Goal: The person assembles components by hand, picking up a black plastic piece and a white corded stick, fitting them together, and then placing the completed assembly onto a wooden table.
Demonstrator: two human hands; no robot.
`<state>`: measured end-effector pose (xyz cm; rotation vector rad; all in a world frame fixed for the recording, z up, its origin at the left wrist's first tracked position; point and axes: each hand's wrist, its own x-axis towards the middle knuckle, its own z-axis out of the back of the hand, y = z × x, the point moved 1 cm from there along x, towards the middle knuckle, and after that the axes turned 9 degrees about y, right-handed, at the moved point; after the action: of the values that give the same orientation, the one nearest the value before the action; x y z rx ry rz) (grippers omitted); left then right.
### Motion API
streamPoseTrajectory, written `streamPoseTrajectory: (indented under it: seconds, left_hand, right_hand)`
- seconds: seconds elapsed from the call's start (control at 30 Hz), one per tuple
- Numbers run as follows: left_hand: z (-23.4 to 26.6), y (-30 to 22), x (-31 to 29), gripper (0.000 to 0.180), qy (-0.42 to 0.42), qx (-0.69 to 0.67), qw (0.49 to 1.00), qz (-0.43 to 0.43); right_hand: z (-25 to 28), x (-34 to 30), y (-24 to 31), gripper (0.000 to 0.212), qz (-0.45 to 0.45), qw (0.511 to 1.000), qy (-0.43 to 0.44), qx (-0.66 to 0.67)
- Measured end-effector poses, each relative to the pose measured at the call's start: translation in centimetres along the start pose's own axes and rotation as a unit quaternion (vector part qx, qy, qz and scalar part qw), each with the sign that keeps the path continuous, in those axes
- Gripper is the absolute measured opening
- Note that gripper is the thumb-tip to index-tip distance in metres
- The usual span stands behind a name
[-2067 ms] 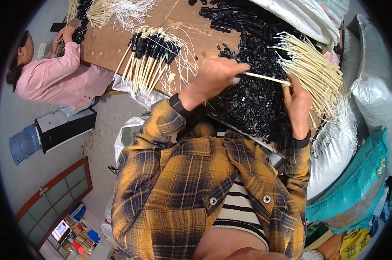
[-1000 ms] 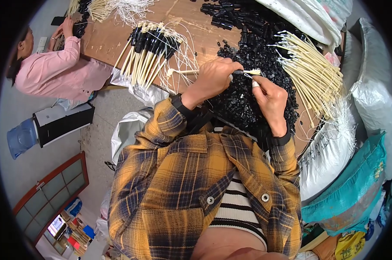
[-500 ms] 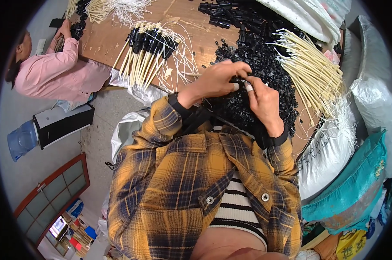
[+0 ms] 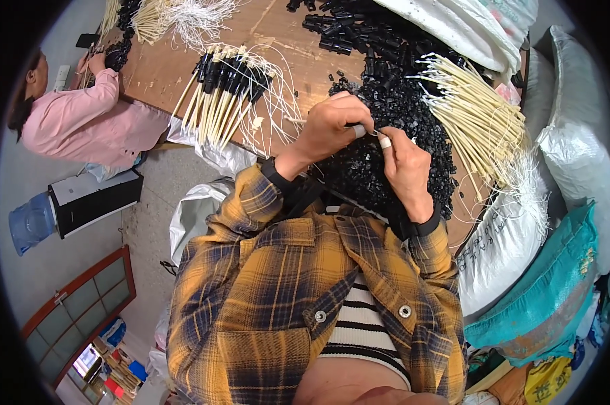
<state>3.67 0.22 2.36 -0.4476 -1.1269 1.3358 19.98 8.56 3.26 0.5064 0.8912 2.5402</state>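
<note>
Fingers of the left hand (image 4: 333, 127) are closed around a mostly hidden cream rod (image 4: 294, 121) near twelve o'clock; a thin pale strand (image 4: 376, 133) is pinched by the right hand (image 4: 410, 165). If tugged too hard, it could be snapped or lost among black plastic pieces (image 4: 436, 156).

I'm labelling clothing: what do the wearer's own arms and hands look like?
Long plaid sleeves in mustard and navy, with a black band at each wrist. The left hand and right hand are ungloved, each with a whitish wrap, apparently on the thumb.
</note>
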Motion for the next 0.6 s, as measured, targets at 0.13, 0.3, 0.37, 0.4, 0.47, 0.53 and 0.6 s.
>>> streamPoseTrajectory:
  seconds: [0.13, 0.3, 0.37, 0.4, 0.47, 0.53, 0.6]
  left_hand:
    - [-0.2, -0.4, 0.0, 0.017, 0.015, 0.029, 0.997, -0.065]
    - [1.3, 4.9, -0.9, 0.017, -0.029, 0.167, 0.985, 0.023]
    - [3.2, 7.2, -0.6, 0.02, -0.02, 0.199, 0.968, 0.151]
    - [3.6, 7.9, 0.1, 0.019, -0.005, 0.243, 0.956, 0.165]
    - [3.9, 9.7, 1.2, 0.018, 0.009, 0.286, 0.941, 0.18]
    - [3.3, 11.6, 1.6, 0.019, 0.056, 0.278, 0.957, 0.065]
    - [3.1, 11.6, 1.8, 0.024, 0.044, 0.224, 0.966, 0.122]
  right_hand:
    - [-0.7, -0.2, -0.6, 0.012, 0.025, 0.994, 0.015, 0.103]
    - [-1.2, -1.3, -1.9, 0.01, -0.139, 0.982, 0.02, 0.126]
    - [-0.7, -1.4, -2.4, 0.01, -0.177, 0.973, 0.029, 0.143]
    - [-0.7, -1.4, -2.8, 0.01, -0.181, 0.972, 0.032, 0.148]
    - [-0.6, -1.3, -2.8, 0.009, -0.182, 0.971, 0.034, 0.15]
    - [-0.5, -1.3, -2.7, 0.009, -0.179, 0.972, 0.034, 0.147]
    - [-0.3, -1.4, -2.9, 0.009, -0.193, 0.969, 0.024, 0.152]
